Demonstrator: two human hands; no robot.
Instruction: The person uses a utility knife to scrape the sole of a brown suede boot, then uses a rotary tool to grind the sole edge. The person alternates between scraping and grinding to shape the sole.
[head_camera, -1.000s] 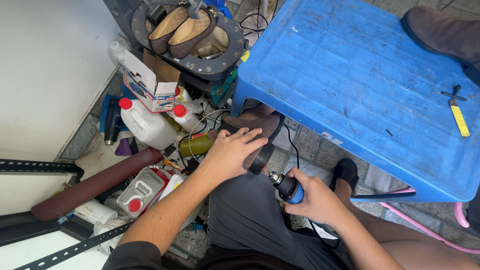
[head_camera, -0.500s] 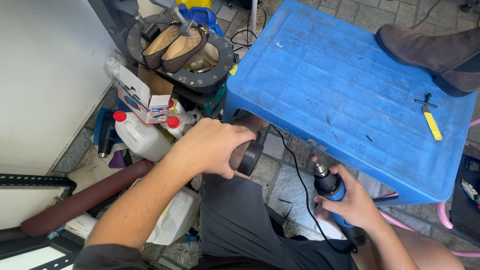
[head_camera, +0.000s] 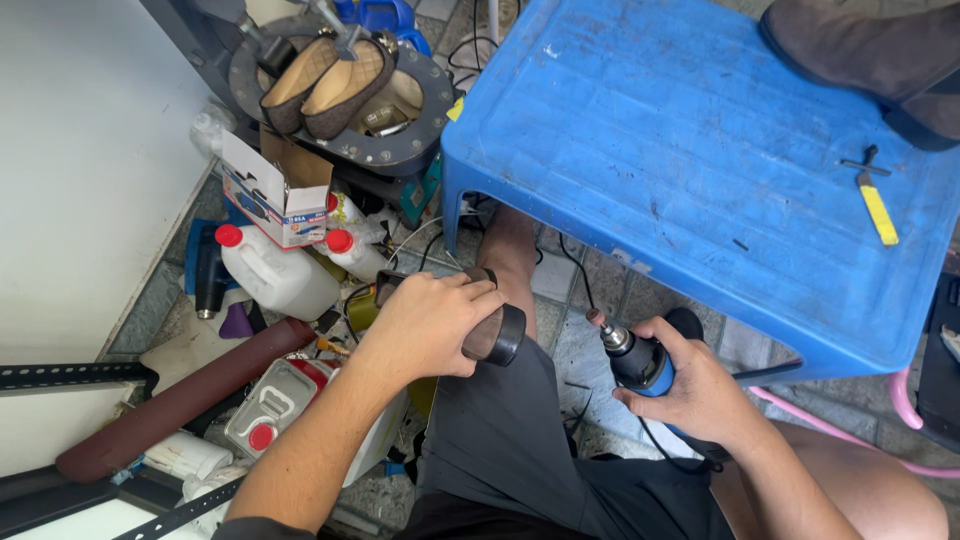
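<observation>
A seated person's left hand (head_camera: 432, 322) gripped a brown shoe (head_camera: 488, 332) over the lap, while the right hand (head_camera: 690, 385) clasped a blue rotary tool (head_camera: 632, 355), its tip clear of the heel, grinding apparently unfinished.

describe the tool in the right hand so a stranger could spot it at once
Start at the big blue plastic table and look below its near edge, over the person's lap. There the right hand grips a rotary tool: blue-black body, cord, small round grinding tip.
</observation>
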